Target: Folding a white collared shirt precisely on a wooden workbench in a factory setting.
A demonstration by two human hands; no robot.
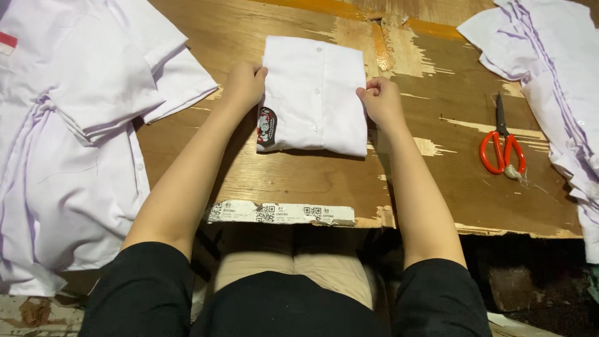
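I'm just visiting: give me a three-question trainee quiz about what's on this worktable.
1. True or false: both hands touch the folded white shirt.
2. Which side of the shirt are the orange-handled scissors on: A) the person's left, B) the person's right?
3. What lies on the shirt's lower left corner?

Key
1. True: the left hand and right hand grip opposite edges.
2. B.
3. A dark badge patch.
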